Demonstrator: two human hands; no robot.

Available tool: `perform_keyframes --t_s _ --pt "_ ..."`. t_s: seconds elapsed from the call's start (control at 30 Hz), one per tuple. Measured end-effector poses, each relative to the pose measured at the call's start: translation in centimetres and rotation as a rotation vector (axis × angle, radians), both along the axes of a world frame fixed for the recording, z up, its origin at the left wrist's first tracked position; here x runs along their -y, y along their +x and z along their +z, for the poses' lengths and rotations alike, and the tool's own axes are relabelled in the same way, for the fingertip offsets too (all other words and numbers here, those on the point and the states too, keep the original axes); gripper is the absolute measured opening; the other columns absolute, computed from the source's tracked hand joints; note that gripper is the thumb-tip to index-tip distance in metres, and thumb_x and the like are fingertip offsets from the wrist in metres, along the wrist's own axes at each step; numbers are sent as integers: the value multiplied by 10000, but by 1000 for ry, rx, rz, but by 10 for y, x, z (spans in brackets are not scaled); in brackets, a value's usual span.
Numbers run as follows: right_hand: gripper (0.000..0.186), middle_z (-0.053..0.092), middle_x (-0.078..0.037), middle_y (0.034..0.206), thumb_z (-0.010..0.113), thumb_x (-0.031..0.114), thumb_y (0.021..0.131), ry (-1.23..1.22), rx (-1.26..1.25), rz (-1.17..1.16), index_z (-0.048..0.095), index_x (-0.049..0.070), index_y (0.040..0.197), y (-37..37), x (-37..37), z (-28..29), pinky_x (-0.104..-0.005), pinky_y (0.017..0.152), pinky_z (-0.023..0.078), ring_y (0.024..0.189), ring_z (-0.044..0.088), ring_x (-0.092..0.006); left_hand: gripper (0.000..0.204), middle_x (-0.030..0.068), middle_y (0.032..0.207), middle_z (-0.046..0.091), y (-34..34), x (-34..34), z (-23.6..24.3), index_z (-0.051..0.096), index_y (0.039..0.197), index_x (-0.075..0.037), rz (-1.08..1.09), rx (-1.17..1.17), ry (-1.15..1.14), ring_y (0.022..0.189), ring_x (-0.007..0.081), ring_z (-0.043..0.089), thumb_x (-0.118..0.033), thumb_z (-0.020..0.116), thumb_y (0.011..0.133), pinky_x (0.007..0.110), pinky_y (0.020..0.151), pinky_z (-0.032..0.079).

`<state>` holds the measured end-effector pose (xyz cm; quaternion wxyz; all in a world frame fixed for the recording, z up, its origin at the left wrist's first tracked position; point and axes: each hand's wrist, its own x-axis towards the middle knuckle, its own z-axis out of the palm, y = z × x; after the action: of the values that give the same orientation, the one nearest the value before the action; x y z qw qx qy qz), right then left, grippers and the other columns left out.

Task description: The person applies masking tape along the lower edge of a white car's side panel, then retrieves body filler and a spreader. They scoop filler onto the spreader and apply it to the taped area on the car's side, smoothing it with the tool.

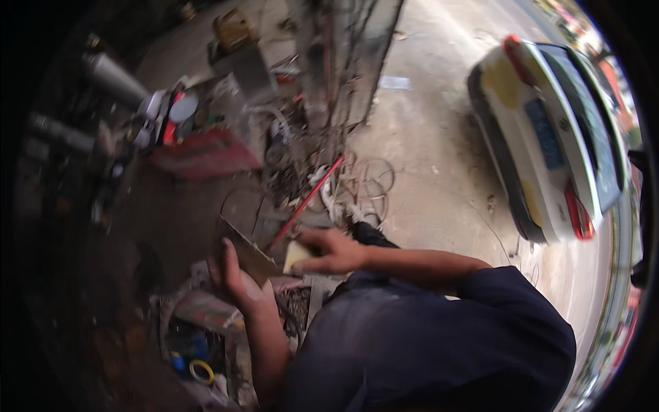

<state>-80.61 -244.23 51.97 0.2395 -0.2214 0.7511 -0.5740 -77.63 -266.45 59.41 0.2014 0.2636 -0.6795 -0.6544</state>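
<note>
My left hand (239,283) holds a thin, flat brownish board (248,255) from below and the side, its thumb upright along the near left edge. Some pale material shows on the board's upper edge. Just right of it, my right hand (334,250) grips a pale yellow, flat, squarish piece (297,257) between thumb and fingers. The yellow piece is close to the board's right end; whether they touch I cannot tell. Beyond both hands a thin red pole (307,201) leans at a slant.
A white car (508,117) with yellow patches on its rear stands at the right. Coiled hoses (376,180) lie on the floor by a post (336,69). Clutter fills the left, with a red panel (206,152), a grey cylinder (117,77) and a yellow tape roll (202,371).
</note>
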Motion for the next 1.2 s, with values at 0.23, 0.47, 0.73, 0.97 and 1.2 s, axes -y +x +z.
perform_keyframes --t_s 0.23,0.47,0.73,0.97,1.2 --pt "301 554 69 799 552 353 1185 -418 614 -422 680 93 1265 -139 -70 -19 -229 555 312 645 443 -38 294 51 1138 709 -85 -60 -18 700 1244 -61 166 2 206 989 169 675 -207 791 1005 338 847 562" --pt "369 651 12 1153 586 402 1174 -563 385 -118 659 55 1276 -182 -42 8 -293 965 480 1095 566 -104 317 62 1156 684 -150 -143 -24 639 1216 -43 92 -66 491 1016 156 646 -170 815 986 337 925 532" --pt "311 726 -95 1132 708 246 1112 -318 619 -211 623 -18 1252 -253 -8 8 -326 885 576 995 691 -144 221 22 1066 672 -165 -41 16 669 1157 -86 353 -237 283 937 155 652 -202 790 1013 326 826 540" --pt "248 685 -41 1255 642 109 1137 -590 293 -38 590 25 1365 -287 84 53 -304 957 548 1105 630 -113 352 79 1139 667 -192 -12 -37 568 1242 0 325 -241 113 1018 134 604 -200 789 1055 322 934 513" --pt "270 742 -211 1011 705 88 1059 -118 -485 308 706 12 1318 -333 217 24 -403 781 604 884 769 -278 339 82 1118 625 -264 178 -71 564 1207 2 497 -278 -86 1001 159 589 -232 769 1072 337 930 514"
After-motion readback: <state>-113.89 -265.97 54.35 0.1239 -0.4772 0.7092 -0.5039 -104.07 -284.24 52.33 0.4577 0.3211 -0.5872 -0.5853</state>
